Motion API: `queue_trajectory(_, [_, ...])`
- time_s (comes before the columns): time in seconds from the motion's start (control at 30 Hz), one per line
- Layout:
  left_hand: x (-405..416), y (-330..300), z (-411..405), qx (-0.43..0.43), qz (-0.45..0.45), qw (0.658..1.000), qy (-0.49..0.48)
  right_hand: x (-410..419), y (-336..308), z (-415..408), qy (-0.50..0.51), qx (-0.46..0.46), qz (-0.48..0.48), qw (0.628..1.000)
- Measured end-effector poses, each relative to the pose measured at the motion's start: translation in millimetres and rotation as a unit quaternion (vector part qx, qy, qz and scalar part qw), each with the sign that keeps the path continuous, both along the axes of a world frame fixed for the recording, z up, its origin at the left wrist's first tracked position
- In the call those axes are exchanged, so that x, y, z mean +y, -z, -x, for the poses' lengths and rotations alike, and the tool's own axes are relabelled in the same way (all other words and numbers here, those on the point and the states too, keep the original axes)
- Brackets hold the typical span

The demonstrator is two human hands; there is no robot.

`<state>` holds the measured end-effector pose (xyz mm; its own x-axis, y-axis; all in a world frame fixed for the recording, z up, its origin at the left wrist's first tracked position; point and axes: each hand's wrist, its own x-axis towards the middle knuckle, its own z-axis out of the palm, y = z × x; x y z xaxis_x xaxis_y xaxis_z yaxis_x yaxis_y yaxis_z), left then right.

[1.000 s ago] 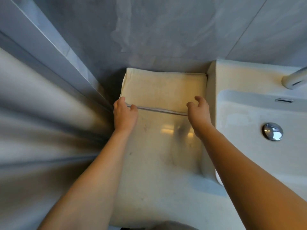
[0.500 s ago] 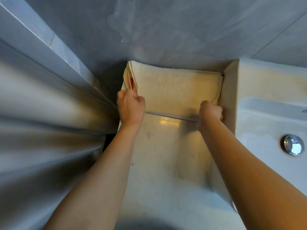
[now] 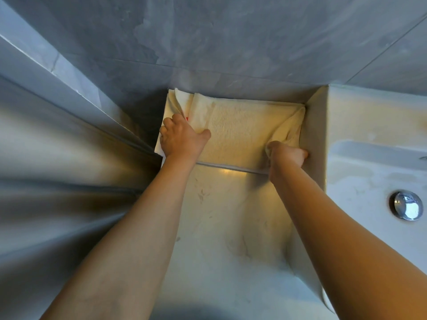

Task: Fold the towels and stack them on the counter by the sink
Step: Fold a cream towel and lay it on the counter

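A cream folded towel (image 3: 240, 128) lies on the pale counter (image 3: 226, 222), pushed back against the grey wall and wedged between the side wall and the sink. My left hand (image 3: 181, 137) grips its left edge, where the layers are lifted and a small red tag shows. My right hand (image 3: 287, 154) grips the towel's right front corner, bunched up next to the sink's side. A grey band runs along the towel's front edge.
The white raised sink (image 3: 360, 162) stands to the right, with a chrome drain plug (image 3: 407, 207) in its basin. Grey tiled wall (image 3: 231, 42) lies behind, and a shiny grey panel (image 3: 57, 169) closes off the left.
Both hands went from resting at the towel's front edge to gripping its left and right sides and lifting the layers. The view shifted left and closer.
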<state>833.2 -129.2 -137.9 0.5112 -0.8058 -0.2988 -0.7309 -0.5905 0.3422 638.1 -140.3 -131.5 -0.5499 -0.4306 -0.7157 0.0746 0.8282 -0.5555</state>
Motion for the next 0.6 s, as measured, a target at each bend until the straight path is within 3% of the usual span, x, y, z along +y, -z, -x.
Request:
queue_trajectory(0.13, [-19,2,4,0.007,0.000,1.000,0.003,-4,1,4,-0.106,0.049,0.044,0.992])
queue_trajectory(0.3, [-32,0,7,-0.026,0.058,0.998,0.015,-21,-2,10,-0.128,0.063,0.025,0.989])
queue_trajectory(0.47, [-33,5,10,-0.019,-0.014,0.999,0.037,-38,4,27,-0.249,0.139,0.010,0.958])
queue_trajectory(0.6, [-33,-2,0,0.001,0.062,0.998,-0.005,-38,-5,30,-0.268,0.158,0.054,0.949])
